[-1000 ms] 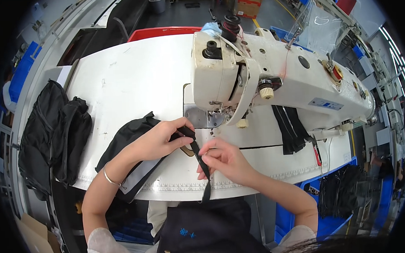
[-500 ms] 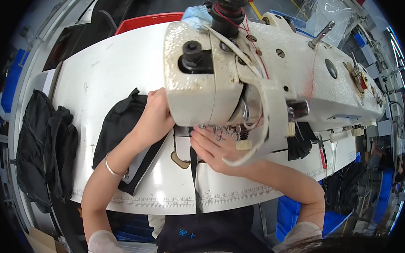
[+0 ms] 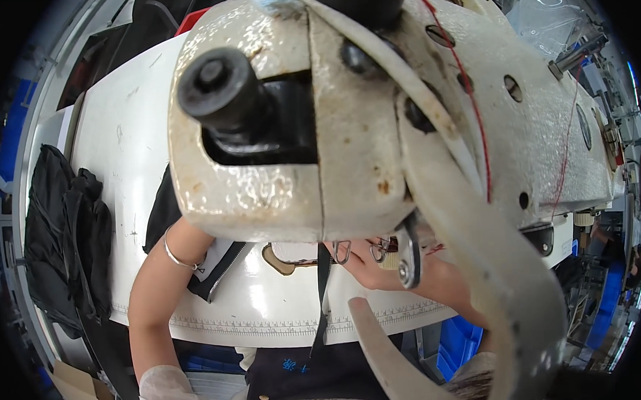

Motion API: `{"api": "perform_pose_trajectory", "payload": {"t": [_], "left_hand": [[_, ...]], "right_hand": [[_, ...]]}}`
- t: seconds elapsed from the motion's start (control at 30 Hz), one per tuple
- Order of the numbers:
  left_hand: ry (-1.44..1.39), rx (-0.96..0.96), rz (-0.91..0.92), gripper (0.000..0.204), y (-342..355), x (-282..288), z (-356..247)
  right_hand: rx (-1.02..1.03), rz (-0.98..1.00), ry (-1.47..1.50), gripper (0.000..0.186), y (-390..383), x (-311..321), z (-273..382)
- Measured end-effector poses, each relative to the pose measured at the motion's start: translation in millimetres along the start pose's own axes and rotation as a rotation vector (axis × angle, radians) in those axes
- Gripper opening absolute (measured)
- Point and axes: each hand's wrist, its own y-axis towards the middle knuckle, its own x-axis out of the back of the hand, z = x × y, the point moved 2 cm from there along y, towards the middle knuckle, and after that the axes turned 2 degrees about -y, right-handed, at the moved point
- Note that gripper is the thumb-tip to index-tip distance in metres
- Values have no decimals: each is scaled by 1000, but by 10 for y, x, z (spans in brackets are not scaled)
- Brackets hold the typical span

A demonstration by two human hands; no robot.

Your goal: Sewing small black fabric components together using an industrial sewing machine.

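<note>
The cream sewing machine head (image 3: 249, 210) fills the middle of the view and stands over my hands. My left forearm (image 3: 155, 296), with a silver bangle at the wrist end, runs up behind it, so the left hand itself is hidden. Dark fabric with a zipper (image 3: 220, 272) lies beside that wrist. My right hand (image 3: 372, 275) is partly seen below the machine head, its fingertips covered by the machine and its wire hooks (image 3: 343, 252). Right beside these fingers, a narrow black strap (image 3: 323, 293) comes out from under the machine and hangs over the table's front edge.
A white sewing table (image 3: 136, 158) has a printed ruler along its front edge. Black fabric pieces (image 3: 68, 239) hang at the left. A curved cream lever (image 3: 524, 284) crosses the lower right, close to view. A blue bin (image 3: 457, 345) stands below the table.
The machine head now looms larger and nearer, covering my left hand and most of my right fingers, which showed before. The strap's hanging end has swung slightly at the table edge.
</note>
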Motion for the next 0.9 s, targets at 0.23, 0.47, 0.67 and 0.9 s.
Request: {"api": "perform_pose_trajectory", "payload": {"t": [0.23, 0.47, 0.67, 0.9], "left_hand": [[71, 189, 73, 28, -168, 42, -70], [623, -194, -123, 38, -365, -2, -752], [1073, 54, -293, 36, -1507, -228, -535], [417, -239, -776, 23, -1171, 275, -1159]], "right_hand": [[-9, -62, 100, 53, 11, 115, 52], [-59, -132, 354, 51, -41, 280, 213], [172, -289, 492, 42, -16, 688, 740], [-63, -743, 723, 24, 329, 668, 431]]}}
